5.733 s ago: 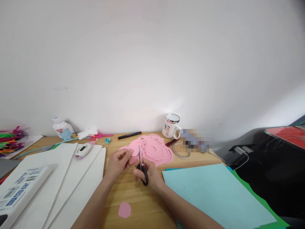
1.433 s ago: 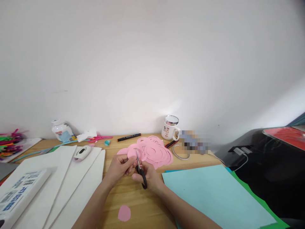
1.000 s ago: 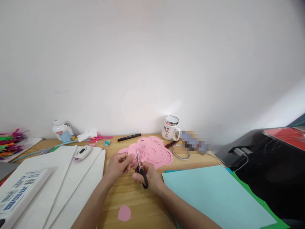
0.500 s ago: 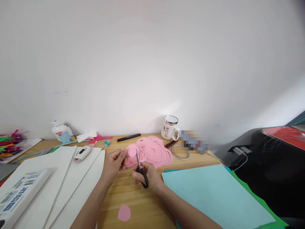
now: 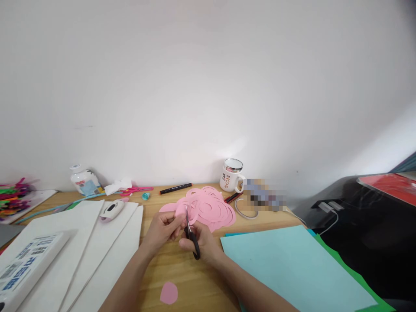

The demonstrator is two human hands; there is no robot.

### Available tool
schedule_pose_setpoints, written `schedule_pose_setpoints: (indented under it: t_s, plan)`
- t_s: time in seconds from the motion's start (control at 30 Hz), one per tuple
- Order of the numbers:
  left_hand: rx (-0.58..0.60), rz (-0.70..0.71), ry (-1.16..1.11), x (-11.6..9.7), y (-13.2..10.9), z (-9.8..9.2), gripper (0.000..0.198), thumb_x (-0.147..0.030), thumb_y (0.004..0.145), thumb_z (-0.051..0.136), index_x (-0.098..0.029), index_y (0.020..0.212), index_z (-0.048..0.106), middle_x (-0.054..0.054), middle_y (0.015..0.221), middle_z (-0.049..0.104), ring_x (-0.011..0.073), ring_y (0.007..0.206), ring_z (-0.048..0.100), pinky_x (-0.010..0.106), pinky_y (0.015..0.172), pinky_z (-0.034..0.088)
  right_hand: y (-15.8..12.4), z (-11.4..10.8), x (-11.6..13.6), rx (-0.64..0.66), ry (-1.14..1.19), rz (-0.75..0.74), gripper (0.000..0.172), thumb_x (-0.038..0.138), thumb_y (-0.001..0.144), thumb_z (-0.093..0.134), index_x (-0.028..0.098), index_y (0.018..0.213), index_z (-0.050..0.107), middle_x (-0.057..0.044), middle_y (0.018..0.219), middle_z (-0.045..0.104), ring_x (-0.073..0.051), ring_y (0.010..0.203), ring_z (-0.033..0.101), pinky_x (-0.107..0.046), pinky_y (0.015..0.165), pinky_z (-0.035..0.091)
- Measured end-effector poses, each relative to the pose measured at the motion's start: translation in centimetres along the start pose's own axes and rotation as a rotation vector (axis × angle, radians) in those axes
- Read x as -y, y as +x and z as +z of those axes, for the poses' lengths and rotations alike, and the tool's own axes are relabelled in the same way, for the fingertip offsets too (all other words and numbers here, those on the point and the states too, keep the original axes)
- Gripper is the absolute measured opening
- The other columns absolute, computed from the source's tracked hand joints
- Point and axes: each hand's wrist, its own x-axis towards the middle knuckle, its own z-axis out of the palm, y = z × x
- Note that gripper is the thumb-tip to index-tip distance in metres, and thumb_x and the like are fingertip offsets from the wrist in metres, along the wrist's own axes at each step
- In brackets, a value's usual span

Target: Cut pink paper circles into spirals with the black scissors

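My right hand grips black-handled scissors, blades pointing up and away. My left hand pinches a small pink paper piece against the blades. Just behind both hands lies a pile of pink paper cut-outs and rings on the wooden table. A loose pink paper disc lies on the table near my forearms.
Light blue sheet over green paper at right. White sheets and a printed box at left, with a small white device. Black marker, mug, tape ring and bottle stand along the wall.
My left hand turned the pink piece between cuts; the scissors shifted slightly left and opened and closed. The view drifted a little.
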Motion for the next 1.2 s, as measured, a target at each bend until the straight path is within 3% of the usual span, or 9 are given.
schedule_pose_setpoints:
  t_s: [0.4,0.73,1.07,1.2]
  plan:
    - [-0.017,0.009,-0.043,-0.2,0.0,-0.2,0.048,-0.051,0.069,0.068,-0.017,0.044,0.046,-0.007,0.037,0.042,0.0060,0.037,0.034,0.018,0.038,0.023,0.1,-0.2,-0.6,-0.015,0.017,0.019,0.043,0.048,0.057,0.080,0.017,0.078,0.058,0.007,0.057,0.041,-0.008,0.050,0.032,-0.021,0.047,0.025]
    - [-0.074,0.034,-0.005,0.0,0.3,-0.7,0.048,-0.053,0.071,0.064,-0.018,0.044,0.046,-0.006,0.036,0.043,0.0064,0.035,0.034,0.019,0.036,0.025,0.1,0.0,-0.5,-0.059,-0.018,0.103,0.042,0.050,0.058,0.079,0.018,0.074,0.058,0.008,0.043,0.044,-0.011,0.042,0.042,-0.021,0.042,0.029]
    - [-0.218,0.095,-0.071,0.5,0.5,-1.0,0.041,-0.046,0.072,0.065,-0.018,0.047,0.049,-0.005,0.040,0.046,0.0068,0.036,0.037,0.019,0.036,0.028,0.0,0.2,-0.2,-0.054,-0.050,0.151,0.041,0.050,0.058,0.079,0.017,0.075,0.059,0.009,0.041,0.045,-0.010,0.037,0.042,-0.021,0.040,0.031]
    - [-0.296,0.130,-0.091,0.6,0.5,-1.0,0.033,-0.046,0.076,0.061,-0.018,0.058,0.058,-0.006,0.041,0.045,0.0077,0.036,0.037,0.019,0.036,0.028,0.0,0.2,-0.1,-0.087,-0.021,0.135,0.042,0.050,0.056,0.079,0.019,0.072,0.057,0.009,0.042,0.045,-0.009,0.036,0.041,-0.021,0.040,0.031]
